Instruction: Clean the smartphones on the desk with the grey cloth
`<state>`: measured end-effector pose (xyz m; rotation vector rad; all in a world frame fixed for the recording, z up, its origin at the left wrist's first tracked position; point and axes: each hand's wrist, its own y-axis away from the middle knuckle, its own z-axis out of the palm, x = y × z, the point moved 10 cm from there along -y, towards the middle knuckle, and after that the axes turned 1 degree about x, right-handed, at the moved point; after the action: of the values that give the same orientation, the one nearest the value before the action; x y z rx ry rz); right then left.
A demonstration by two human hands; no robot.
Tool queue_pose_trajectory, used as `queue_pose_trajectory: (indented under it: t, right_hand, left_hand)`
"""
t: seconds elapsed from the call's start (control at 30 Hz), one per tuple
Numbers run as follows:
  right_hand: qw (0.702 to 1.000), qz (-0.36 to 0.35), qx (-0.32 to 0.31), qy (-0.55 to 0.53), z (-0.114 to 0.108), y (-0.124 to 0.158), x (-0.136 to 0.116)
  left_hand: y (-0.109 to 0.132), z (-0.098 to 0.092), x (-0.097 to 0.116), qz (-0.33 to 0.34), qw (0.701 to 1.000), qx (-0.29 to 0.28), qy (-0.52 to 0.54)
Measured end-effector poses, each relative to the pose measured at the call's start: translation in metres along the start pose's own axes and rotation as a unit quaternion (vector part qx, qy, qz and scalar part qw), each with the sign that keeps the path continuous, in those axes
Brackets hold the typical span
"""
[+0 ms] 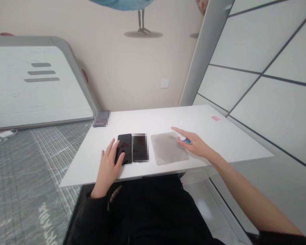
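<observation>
My left hand [109, 161], fingers spread, lies at the left edge of a black glossy flat device [124, 148] that looks like a small tablet. Its thumb and fingertips rest on the device's edge. Right beside that is a second dark glossy panel [140, 148], partly blurred out. A thin grey square cloth [168, 149] is spread flat to the right of both. Over the cloth's right edge, my right hand [195, 144] is closed round a small white and blue bottle [185, 140], index finger stretched out to the left. The palm hides part of the bottle.
All of this is on a white table [148, 119]. A pink slip [215, 118] lies near its far right corner, and a blurred-out dark item [101, 118] at the far left corner. A white panelled wall [275, 102] stands close on the right.
</observation>
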<state>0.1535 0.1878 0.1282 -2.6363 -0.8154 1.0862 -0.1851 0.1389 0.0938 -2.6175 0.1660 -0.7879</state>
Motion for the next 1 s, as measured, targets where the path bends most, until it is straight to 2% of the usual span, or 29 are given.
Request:
queue_pose_trajectory:
  t: [0.1, 0.17, 0.47, 0.77, 1.0]
  right_hand:
    - [0.981, -0.052, -0.1, 0.16, 0.017, -0.001, 0.01]
    - [0.968, -0.063, -0.128, 0.208, 0.025, 0.001, 0.017]
    - [0.959, -0.041, -0.098, 0.264, 0.022, 0.004, 0.029]
    - [0.958, -0.086, -0.11, 0.249, 0.033, 0.003, 0.024]
    - [0.968, -0.087, -0.079, 0.22, 0.032, 0.002, 0.023]
  left_hand:
    - [0.0, -0.002, 0.002, 0.005, 1.0, 0.007, -0.002]
    - [0.001, -0.001, 0.002, 0.002, 1.0, 0.007, -0.003]
    - [0.001, 0.001, 0.002, -0.003, 1.0, -0.005, -0.01]
    - [0.001, 0.005, -0.001, -0.003, 1.0, -0.005, -0.022]
    - [0.003, 0.005, -0.002, 0.005, 1.0, 0.005, -0.026]
